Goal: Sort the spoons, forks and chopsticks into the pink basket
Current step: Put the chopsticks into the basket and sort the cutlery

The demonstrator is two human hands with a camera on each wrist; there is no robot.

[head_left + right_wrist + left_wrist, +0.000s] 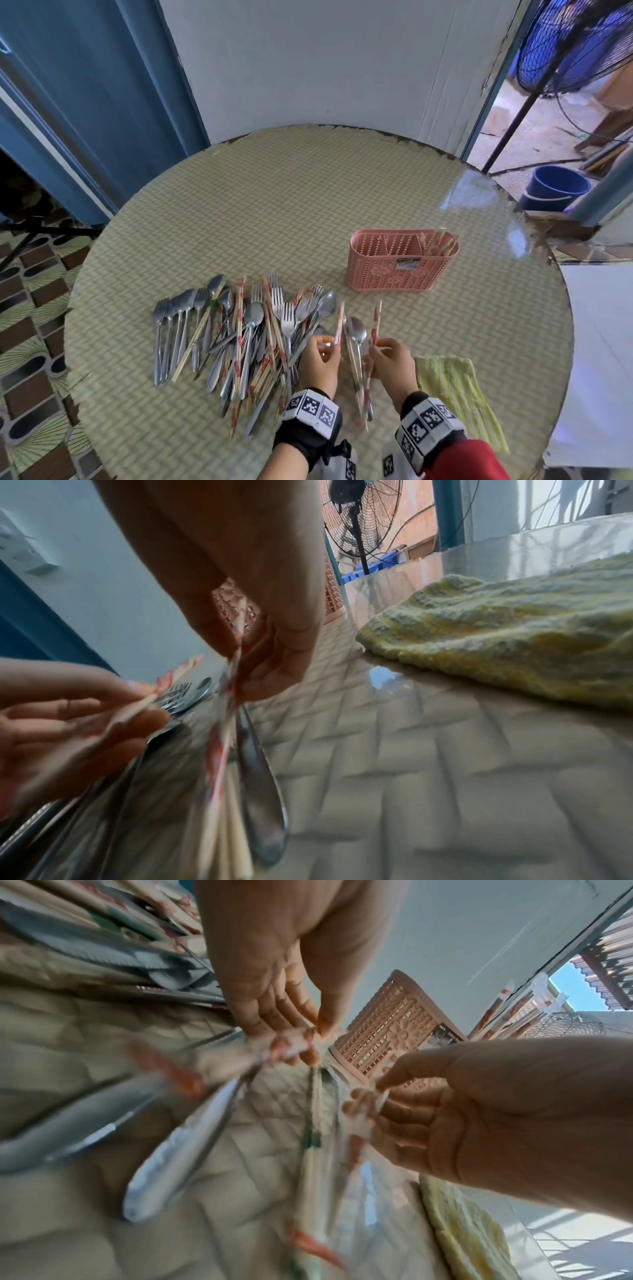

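Note:
A heap of steel spoons, forks and paper-wrapped chopsticks (239,335) lies on the round table's near left. My left hand (323,354) pinches one wrapped chopstick (339,323) with its tip raised. My right hand (387,356) pinches another wrapped chopstick (376,322). Between the hands a spoon (357,334) and more chopsticks lie on the table. The pink basket (397,263) stands beyond, to the right, with several chopsticks (440,243) in its right compartment. In the left wrist view my left hand (301,1042) holds its chopstick in front of the basket (387,1031).
A yellow cloth (455,387) lies right of my right hand. The round table (274,212) has a woven-pattern top under glass. A blue bucket (555,186) and a standing fan (575,44) are on the floor beyond the table's far right.

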